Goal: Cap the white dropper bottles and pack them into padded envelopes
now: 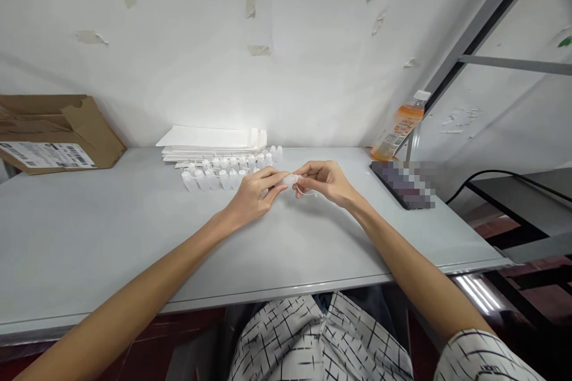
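Note:
A small white, bulb-shaped plastic piece [289, 180] is held up over the table between my two hands. My left hand [259, 192] is closed on its left end, thumb and fingers pinched. With its fingertips, my right hand [325, 181] pinches the right end, where a thin white cord [308, 192] loops out below the fingers. The exact kind of the piece cannot be made out. Just beyond my left hand, several similar white pieces [210, 178] stand in rows on the table.
Behind the rows lies a stack of flat white sheets [210, 138] against the wall. A cardboard box [89, 131] stands at the far left. On the right are an orange drink bottle [399, 131], leaning near a metal frame, and a dark phone-like object [397, 184], partly blurred. The grey table [111, 238] ends close to my body.

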{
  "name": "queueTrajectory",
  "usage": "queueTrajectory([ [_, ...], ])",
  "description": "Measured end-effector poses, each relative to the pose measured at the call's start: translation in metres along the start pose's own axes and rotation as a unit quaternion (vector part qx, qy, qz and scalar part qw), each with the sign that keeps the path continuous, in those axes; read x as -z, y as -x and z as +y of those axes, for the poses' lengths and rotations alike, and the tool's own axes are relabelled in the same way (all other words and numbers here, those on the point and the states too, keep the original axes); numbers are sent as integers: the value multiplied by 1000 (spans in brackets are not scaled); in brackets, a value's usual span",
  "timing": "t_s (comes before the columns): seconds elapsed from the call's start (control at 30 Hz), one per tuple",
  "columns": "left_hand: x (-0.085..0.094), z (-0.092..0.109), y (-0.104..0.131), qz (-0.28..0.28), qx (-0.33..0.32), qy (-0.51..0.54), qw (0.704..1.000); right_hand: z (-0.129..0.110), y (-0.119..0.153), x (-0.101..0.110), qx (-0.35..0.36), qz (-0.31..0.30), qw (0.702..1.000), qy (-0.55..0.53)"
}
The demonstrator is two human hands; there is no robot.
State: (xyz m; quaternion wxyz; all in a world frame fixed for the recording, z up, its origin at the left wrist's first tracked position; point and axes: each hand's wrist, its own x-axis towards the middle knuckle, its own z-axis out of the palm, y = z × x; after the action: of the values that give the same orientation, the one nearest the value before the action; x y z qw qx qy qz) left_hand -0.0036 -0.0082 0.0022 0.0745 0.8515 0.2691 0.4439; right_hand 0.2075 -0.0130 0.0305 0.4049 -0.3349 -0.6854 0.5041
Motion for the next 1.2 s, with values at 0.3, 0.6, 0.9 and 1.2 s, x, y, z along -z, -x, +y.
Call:
queueTrajectory([
  [0.3, -2, -7, 5, -11, -130, -101, 986, 16, -4, 5, -28, -12, 998, -61],
  [0.6, -1, -5, 8, -24, -192, -187, 963, 19, -4, 10, -65, -49, 993, -87],
  [0.9, -4, 1, 5, -30, -104, -166, 980, 1, -2, 12, -55, -48, 997, -26],
  [1.2, -8, 13, 3, -41, 142, 39, 988, -9, 1, 32, -48, 33, 992, 109],
])
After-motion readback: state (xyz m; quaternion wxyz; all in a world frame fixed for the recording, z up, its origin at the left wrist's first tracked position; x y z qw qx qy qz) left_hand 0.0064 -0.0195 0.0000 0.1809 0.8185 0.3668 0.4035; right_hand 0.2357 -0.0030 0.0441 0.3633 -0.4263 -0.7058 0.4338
